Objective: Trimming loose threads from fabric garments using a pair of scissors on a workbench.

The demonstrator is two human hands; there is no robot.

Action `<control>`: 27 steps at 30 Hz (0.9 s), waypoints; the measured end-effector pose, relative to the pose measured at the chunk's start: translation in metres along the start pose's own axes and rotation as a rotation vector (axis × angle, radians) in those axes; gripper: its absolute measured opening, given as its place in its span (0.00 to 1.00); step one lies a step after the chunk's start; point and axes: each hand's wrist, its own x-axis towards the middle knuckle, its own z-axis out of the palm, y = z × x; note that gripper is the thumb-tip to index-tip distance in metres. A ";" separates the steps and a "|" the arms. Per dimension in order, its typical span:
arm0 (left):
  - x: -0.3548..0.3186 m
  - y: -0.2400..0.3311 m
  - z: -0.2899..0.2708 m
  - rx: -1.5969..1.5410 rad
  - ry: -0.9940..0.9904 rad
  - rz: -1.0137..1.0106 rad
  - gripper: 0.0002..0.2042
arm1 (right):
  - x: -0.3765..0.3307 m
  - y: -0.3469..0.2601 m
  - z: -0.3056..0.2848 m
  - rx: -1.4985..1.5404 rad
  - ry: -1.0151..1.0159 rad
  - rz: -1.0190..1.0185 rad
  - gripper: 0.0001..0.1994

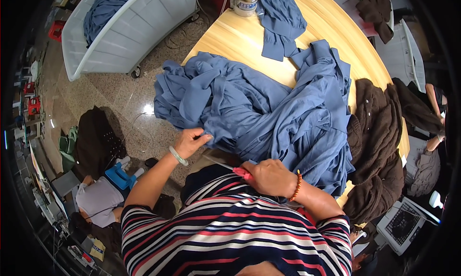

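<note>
A large heap of blue garments [249, 98] with collars, buttons and sleeves lies crumpled over the near edge of the wooden table [230, 40]. At its lower left edge my left hand [192, 142] is closed, thumb and fingers pinching the blue cloth. My right hand [270, 176] is closed around a red-handled tool [243, 173], close to my body and below the heap. A thin metal blade points left from it, like that of small scissors; the fingers hide most of the handle.
Brown knitted garments [374, 132] lie along the table's right side. Another blue garment [281, 21] and a jar [246, 6] are at the far side. A grey wheeled bin [125, 36] holding blue cloth stands at far left. People sit at both sides.
</note>
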 end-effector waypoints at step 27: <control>0.055 0.016 0.009 -1.001 0.282 -0.131 0.02 | 0.042 0.015 -0.029 0.055 0.321 0.078 0.13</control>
